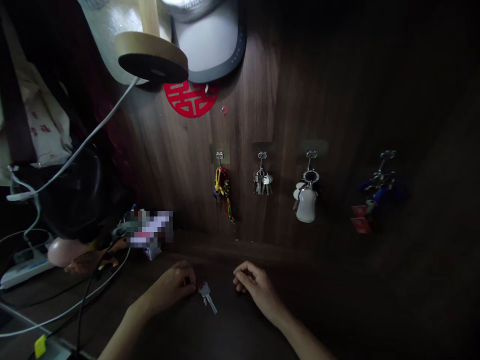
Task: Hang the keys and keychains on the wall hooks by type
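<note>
My left hand (180, 281) rests low on the dark wooden surface, fingers curled. A small dark, reddish thing shows between its thumb and fingers, too dim to name. Just right of its fingertips lies a set of keys (208, 297) with a bit of red at the top; whether it joins what the hand holds, I cannot tell. My right hand (250, 281) is apart from the keys, farther right, its fingers loosely closed and nothing visible in them.
On the wall, hooks carry keys with colourful cords (222, 190), a silver bunch (262, 183), keys with a white fob (306, 204) and a blue-and-red bunch (375, 195). Above hang a cap (210, 42) and a round lamp base (152, 52). Cables and a power strip (28, 265) lie left.
</note>
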The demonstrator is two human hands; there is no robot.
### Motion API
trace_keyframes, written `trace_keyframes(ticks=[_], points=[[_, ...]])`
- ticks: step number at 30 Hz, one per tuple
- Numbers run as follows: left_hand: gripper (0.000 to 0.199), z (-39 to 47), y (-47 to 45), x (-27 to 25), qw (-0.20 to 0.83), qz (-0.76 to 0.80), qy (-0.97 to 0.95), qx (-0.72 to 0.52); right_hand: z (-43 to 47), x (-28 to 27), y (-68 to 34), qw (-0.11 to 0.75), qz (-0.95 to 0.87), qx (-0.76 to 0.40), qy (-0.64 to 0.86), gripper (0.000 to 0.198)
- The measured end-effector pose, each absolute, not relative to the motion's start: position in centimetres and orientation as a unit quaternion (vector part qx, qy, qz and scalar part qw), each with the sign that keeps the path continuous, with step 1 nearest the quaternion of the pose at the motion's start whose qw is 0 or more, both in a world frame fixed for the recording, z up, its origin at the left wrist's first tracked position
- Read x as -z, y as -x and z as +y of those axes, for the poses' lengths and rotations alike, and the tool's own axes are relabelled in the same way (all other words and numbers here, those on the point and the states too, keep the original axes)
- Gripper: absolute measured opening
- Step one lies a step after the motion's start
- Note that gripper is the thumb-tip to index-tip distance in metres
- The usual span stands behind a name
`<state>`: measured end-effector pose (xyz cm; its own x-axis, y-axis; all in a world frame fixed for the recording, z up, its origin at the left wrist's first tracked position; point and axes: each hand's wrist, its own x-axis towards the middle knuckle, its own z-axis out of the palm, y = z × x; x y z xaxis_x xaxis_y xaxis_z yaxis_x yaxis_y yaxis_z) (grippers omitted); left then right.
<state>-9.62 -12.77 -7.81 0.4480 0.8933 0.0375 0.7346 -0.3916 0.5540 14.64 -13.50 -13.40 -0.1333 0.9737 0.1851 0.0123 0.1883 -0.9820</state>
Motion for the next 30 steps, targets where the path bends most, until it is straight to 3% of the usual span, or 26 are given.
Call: trace_keyframes(ticks=[8, 18, 22, 27, 30], points=[[0.026, -10.9, 5.8, 7.4, 0.355, 0.477, -0.777, -0.207, -13.4, 13.5, -14.8, 0.524, -0.562, -0.475, 0.429, 0.043], [0.035, -9.0, -0.6, 7.2, 0.631, 0.334, -0.607, -0.35, -13.2, 13.0, -15.3, 0.582, -0.504, -0.515, 0.376, 0.048], [0.03, -8.1, -1.8, 7.9, 0.698, 0.301, -0.492, -0.425, -12.8, 13.5, -15.5, 0.594, -0.449, -0.57, 0.347, 0.044], [0.01, -7.6, -1.8, 8.9, 0.706, 0.327, -0.363, -0.512, -12.6, 13.4, -15.4, 0.589, -0.389, -0.63, 0.324, 0.043], [0.011, -7.3, -1.4, 9.3, 0.708, 0.332, -0.316, -0.537, -12.7, 13.1, -15.4, 0.582, -0.386, -0.635, 0.331, 0.043]])
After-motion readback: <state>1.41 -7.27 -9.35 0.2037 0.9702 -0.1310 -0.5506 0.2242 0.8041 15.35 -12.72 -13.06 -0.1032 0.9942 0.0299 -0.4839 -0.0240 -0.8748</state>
